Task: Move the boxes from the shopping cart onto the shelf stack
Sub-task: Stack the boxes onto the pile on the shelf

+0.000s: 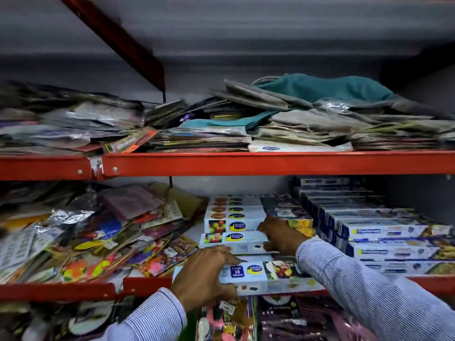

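A long white box (pixel 256 274) with a blue and yellow label lies at the front of the lower shelf. My left hand (pixel 204 274) grips its left end, fingers over the top and thumb at the front. Behind it stands a stack of similar boxes (pixel 236 217). My right hand (pixel 280 236) reaches over the front box and rests with spread fingers on the right part of that stack, touching a box (pixel 246 247) low in it. The shopping cart is out of view.
Blue-and-white long boxes (pixel 369 232) are stacked to the right. Loose colourful packets (pixel 98 232) pile up on the left. The upper shelf (pixel 246 162), with an orange-red beam, holds flat packets and a teal cloth (pixel 320 87). More packets (pixel 229 318) hang below.
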`<state>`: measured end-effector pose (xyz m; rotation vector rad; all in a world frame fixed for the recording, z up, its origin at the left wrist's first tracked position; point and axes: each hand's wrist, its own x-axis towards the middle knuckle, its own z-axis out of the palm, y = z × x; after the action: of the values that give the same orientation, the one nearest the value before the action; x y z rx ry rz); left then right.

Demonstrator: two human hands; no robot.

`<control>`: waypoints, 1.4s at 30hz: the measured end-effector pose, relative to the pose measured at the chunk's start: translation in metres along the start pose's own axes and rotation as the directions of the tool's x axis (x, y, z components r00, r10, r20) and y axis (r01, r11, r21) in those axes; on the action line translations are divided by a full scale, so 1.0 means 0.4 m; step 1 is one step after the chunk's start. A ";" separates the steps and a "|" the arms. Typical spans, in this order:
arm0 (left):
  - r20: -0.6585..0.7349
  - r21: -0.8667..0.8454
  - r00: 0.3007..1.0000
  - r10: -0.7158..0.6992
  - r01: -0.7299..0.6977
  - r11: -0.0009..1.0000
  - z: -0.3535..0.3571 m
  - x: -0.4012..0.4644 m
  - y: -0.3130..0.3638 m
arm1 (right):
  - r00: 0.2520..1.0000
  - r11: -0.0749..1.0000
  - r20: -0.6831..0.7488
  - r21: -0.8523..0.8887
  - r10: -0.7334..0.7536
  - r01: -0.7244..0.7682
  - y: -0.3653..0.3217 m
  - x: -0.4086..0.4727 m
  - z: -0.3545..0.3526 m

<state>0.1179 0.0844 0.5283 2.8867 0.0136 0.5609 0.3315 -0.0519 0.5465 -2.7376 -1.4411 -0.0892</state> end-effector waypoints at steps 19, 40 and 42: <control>0.022 -0.028 1.000 -0.010 0.011 1.000 0.049 0.046 -0.043 | 0.985 0.999 -0.173 -0.037 -0.016 0.009 0.020 0.007 0.052; -0.056 -0.017 0.998 -0.036 0.035 0.999 0.095 0.167 -0.027 | 0.997 0.969 -0.046 0.240 -0.057 0.067 0.091 -0.040 0.007; -0.075 -0.045 0.996 -0.052 0.049 0.998 0.115 0.174 -0.027 | 0.996 0.965 -0.061 0.251 -0.066 0.079 0.087 -0.049 0.021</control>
<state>0.2000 0.0893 0.5104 2.8133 0.0845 0.6527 0.3495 -0.0871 0.5364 -2.4613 -1.4294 0.0198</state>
